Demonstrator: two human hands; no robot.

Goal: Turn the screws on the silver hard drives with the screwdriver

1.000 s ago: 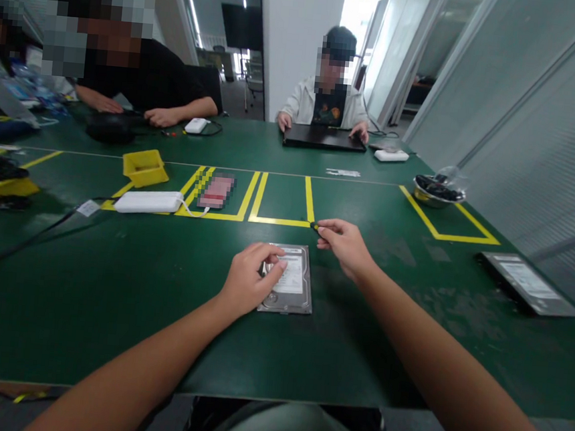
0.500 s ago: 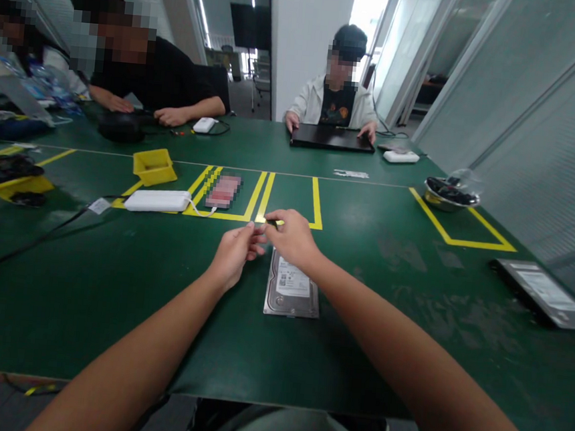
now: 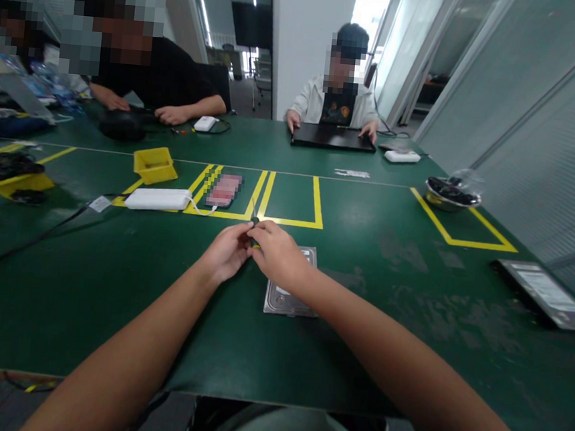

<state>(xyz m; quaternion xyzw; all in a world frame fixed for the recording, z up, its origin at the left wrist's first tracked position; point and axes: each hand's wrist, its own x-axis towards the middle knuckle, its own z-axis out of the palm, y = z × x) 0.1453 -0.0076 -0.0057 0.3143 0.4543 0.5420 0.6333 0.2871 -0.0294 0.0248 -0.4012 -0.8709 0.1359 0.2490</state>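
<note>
My left hand (image 3: 226, 254) and my right hand (image 3: 278, 255) meet fingertip to fingertip above the green table (image 3: 109, 294). Both pinch a small screwdriver (image 3: 253, 229) whose thin shaft points up and away from me. Its handle is mostly hidden by my fingers, with a bit of yellow showing. A silver hard drive (image 3: 287, 299) lies flat on the table just under and to the right of my right hand. My right wrist covers its far half.
Yellow tape boxes (image 3: 313, 208) mark the table beyond my hands. A white box with a cable (image 3: 158, 199) and a yellow bin (image 3: 155, 164) sit to the left. At the right are a metal bowl (image 3: 450, 193) and a flat dark device (image 3: 542, 291). Other people sit at the far side.
My left hand left the hard drive and rose to meet my right hand. My right hand came left and toward me with the screwdriver, which both hands now pinch.
</note>
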